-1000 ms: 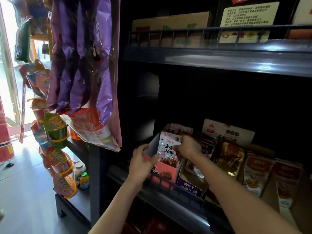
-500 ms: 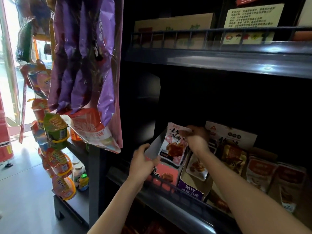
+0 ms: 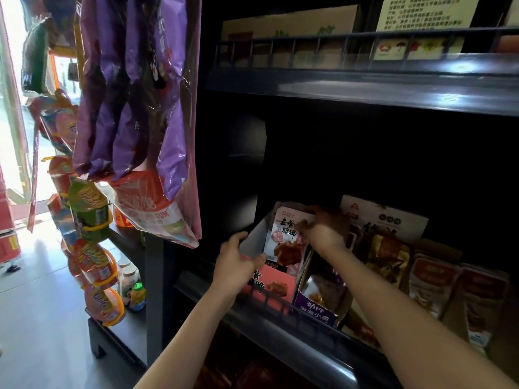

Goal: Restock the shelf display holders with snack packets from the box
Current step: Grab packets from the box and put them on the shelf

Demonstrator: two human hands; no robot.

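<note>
L hand gripped the left wall & front corner of the pink cardboard display holder, which sat on the dark metal shelf. Inside it a white-and-red foil snack packet stood upright, long axis vertical, its lower end hidden behind the holder's front. R hand, just right of the packet, pinched its top edge w/ curled fingers. R hand was nearer the packet. The slot lay straight below, so the next move was probably a downward push. A purple cardboard holder stood next right.
</note>
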